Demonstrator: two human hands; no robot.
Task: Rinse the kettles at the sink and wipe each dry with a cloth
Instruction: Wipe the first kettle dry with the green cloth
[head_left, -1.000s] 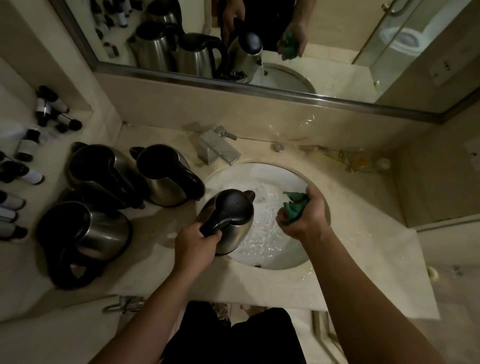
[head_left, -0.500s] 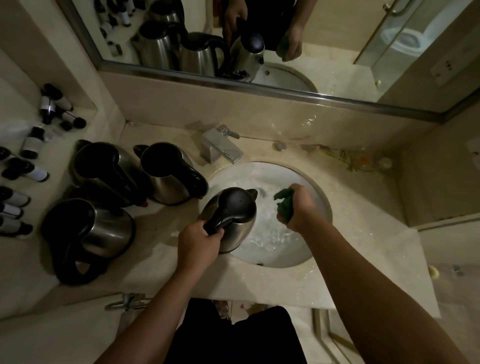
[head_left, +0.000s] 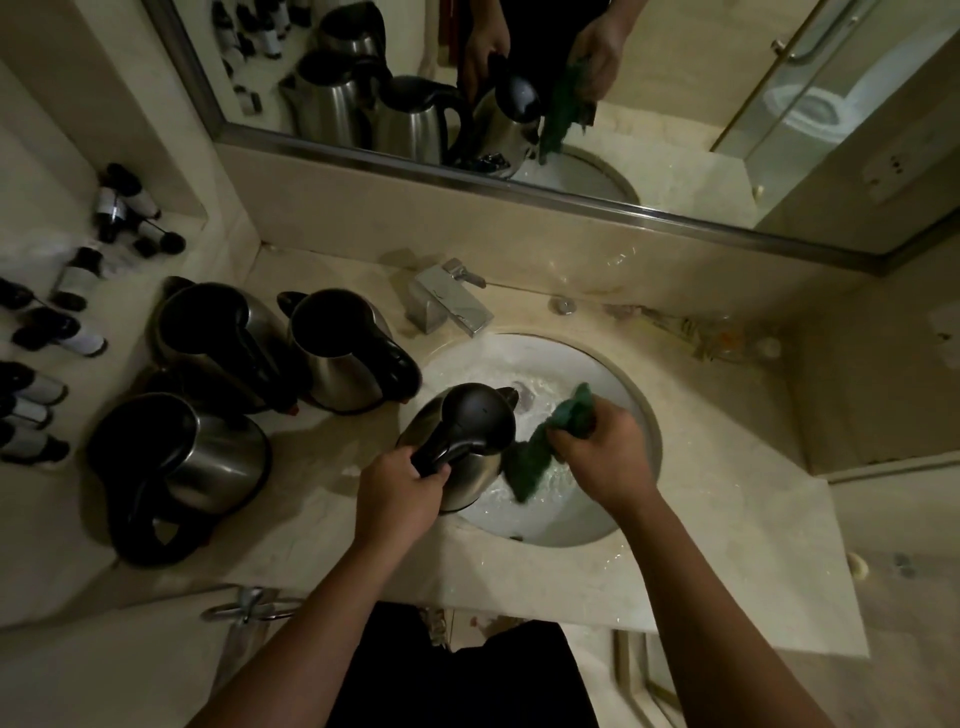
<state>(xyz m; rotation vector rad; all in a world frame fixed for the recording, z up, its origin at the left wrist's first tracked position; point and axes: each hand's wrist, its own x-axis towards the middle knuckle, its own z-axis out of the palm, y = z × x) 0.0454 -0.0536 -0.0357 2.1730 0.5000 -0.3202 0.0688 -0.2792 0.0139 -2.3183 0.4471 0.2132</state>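
Note:
A steel kettle (head_left: 470, 470) with a black lid and handle hangs over the left part of the round white sink (head_left: 631, 395). My left hand (head_left: 400, 491) grips its black handle. A green cloth (head_left: 540, 452) is bunched in my right hand (head_left: 605, 460) just to the right of the kettle, and its loose end hangs down against the kettle's side. Water lies in the basin under both. Three more steel kettles stand on the counter to the left: one near the tap (head_left: 345, 353), one behind it (head_left: 218, 332), one at the front left (head_left: 182, 467).
A chrome tap (head_left: 449, 304) stands behind the sink. Several small dark bottles (head_left: 78, 291) lie on the shelf at far left. A mirror (head_left: 623, 78) runs along the back wall. A towel ring (head_left: 249, 608) hangs under the counter's front edge. The counter (head_left: 753, 545) right of the sink is wet.
My right hand has moved left and down toward the kettle, and the green cloth has unfolded from a tight bunch so its end now hangs against the kettle.

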